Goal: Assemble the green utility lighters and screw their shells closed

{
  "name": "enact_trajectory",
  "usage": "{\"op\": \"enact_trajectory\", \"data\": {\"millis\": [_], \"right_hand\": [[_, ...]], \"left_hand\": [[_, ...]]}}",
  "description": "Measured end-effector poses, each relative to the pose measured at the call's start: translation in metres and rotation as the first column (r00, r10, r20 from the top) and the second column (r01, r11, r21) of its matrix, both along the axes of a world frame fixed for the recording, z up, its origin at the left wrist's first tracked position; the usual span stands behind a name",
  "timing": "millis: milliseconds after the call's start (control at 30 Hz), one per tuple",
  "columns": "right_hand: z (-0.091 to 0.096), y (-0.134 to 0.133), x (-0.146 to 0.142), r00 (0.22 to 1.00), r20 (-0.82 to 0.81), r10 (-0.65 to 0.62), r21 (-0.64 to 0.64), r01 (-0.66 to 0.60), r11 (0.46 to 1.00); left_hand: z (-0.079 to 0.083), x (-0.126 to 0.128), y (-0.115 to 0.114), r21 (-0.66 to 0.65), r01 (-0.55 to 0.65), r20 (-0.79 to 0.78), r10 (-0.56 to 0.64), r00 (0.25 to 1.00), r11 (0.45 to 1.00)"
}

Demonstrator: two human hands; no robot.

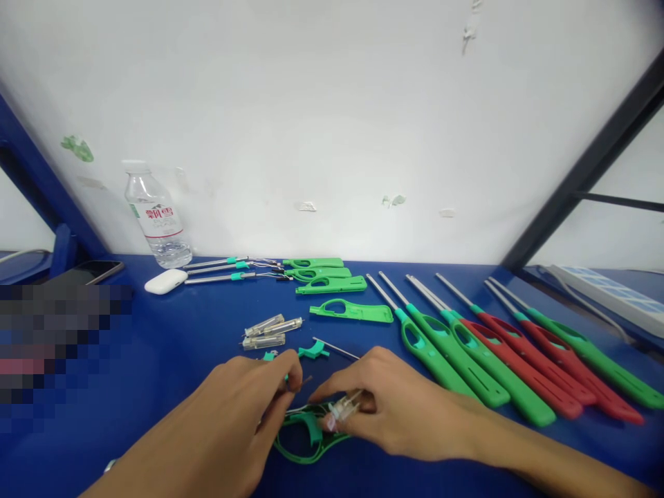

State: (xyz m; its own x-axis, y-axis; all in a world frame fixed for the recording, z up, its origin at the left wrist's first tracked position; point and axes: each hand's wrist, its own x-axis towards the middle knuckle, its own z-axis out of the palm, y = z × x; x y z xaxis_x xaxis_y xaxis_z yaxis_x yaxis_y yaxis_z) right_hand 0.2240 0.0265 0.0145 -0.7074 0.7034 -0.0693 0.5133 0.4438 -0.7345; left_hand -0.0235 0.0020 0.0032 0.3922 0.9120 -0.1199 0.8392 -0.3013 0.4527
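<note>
My right hand (371,404) grips a small clear fuel tank (346,407) between thumb and fingers. It is over an opened green lighter handle half (303,456), which lies on the table with a teal trigger (312,423) and thin wires in it. My left hand (264,398) is closed in a pinch at the handle's left end; a thin tip shows past the fingers, but what they hold is mostly hidden. Beyond the hands lie another teal trigger (313,350), a thin metal rod (335,347) and three clear fuel tanks (264,341).
Green handle halves (353,311) and metal lighter tubes with wires (220,278) lie along the back. Several assembled green and red lighters (519,353) fan out at right. A water bottle (158,221), white case (166,281) and phone (98,270) are at left; a power strip (612,294) at far right.
</note>
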Motion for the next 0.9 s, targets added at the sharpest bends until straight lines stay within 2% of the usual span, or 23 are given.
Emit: {"op": "enact_trajectory", "data": {"millis": [167,333,433,533,667,800,900], "right_hand": [[0.002,-0.001,0.000,1.000,0.020,0.006,-0.011,-0.006,1.000],[0.004,-0.003,0.000,0.997,0.049,0.063,0.076,-0.066,0.995],[0.001,-0.003,0.000,0.999,0.023,0.040,0.056,-0.041,0.998],[-0.004,-0.002,-0.002,1.000,0.000,-0.029,-0.012,0.029,1.000],[-0.008,-0.001,-0.003,0.996,-0.009,-0.090,-0.045,0.090,0.995],[-0.007,-0.002,-0.002,0.999,0.032,0.025,0.065,-0.027,0.997],[-0.006,-0.004,0.000,0.986,0.118,0.115,0.156,-0.133,0.979]], "left_hand": [[-0.009,-0.002,-0.003,0.039,-0.027,0.026,0.026,0.999,0.999],[-0.006,-0.001,-0.006,0.025,-0.061,-0.045,0.062,0.997,0.998],[-0.007,-0.003,-0.008,0.044,-0.051,-0.035,0.053,0.998,0.998],[-0.013,-0.007,-0.009,0.107,-0.033,-0.023,0.036,0.999,0.994],[-0.020,-0.010,-0.010,0.260,0.017,0.003,-0.019,1.000,0.966],[-0.019,-0.009,-0.011,0.366,0.070,-0.016,-0.069,0.997,0.928],[-0.015,-0.007,-0.010,0.358,0.078,-0.045,-0.066,0.997,0.931]]}}
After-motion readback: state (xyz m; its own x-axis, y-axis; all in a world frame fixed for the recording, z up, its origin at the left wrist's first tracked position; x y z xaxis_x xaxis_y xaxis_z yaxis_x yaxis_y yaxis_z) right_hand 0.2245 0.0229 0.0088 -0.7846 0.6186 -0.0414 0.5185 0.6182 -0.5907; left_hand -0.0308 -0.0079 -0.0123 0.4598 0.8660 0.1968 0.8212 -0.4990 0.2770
